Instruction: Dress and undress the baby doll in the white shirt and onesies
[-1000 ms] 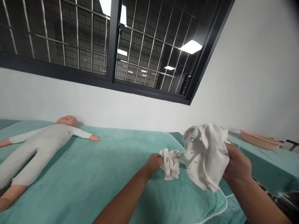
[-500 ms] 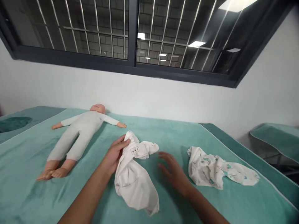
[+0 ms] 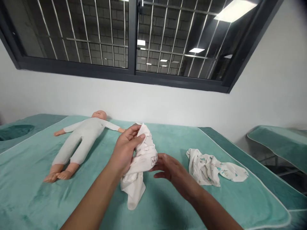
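My left hand (image 3: 128, 147) is closed on a white baby garment (image 3: 141, 163), pinching its upper end between thumb and fingers. The cloth is bunched and hangs down toward the bed cover, with a small printed square patch on its right side. My right hand (image 3: 169, 167) is at the garment's right edge by that patch, its thumb and fingers bent but apart. Whether its fingertips touch the cloth is hard to tell. On the left a baby doll (image 3: 87, 134) in a pale close-fitting suit lies on its back with arms spread.
A second crumpled white garment (image 3: 213, 167) with green print lies to the right. Everything rests on a green plush cover (image 3: 100, 198). Behind stands a white wall (image 3: 153, 102) below a barred window (image 3: 130, 41). Another green-covered surface (image 3: 280, 143) is at the far right.
My left hand has lifted the white garment and turned it, so the patch now faces right. My right hand has moved left to the garment's edge. The view has shifted slightly.
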`<state>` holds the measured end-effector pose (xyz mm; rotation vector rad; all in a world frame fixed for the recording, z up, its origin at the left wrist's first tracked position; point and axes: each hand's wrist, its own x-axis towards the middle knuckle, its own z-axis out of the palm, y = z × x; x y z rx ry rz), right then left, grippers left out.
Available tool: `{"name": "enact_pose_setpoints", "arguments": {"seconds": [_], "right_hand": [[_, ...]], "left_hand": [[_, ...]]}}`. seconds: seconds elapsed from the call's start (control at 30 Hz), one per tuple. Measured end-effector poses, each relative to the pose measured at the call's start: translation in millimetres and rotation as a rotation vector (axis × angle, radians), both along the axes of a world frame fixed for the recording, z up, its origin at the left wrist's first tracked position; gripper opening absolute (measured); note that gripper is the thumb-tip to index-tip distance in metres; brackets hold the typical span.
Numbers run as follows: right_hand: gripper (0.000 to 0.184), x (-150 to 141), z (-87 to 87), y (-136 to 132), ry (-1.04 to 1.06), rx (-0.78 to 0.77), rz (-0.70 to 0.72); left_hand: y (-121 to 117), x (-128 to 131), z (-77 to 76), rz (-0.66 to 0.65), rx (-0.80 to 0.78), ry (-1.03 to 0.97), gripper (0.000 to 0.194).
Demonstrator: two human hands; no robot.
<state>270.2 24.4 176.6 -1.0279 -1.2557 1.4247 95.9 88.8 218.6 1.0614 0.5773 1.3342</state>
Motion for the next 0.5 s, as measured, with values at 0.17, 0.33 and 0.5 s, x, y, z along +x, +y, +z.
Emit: {"name": "enact_pose_setpoints", "arguments": {"seconds": [0.17, 0.33, 0.5], "right_hand": [[0.028, -36, -9.3, -15, 0.312, -0.178, -0.051], [0.014, -7, -34.6, -17, 0.493, -0.137, -0.241], [0.024, 9, -4.8, -24, 0.426, -0.009, -0.213]], "left_hand": [[-28, -7, 22.4, -0.039, 0.136, 0.262, 0.032], [-41, -30, 30.7, 0.239, 0.205, 0.308, 0.031], [-59, -22, 33.1, 0.431, 0.277, 0.587, 0.018]]}}
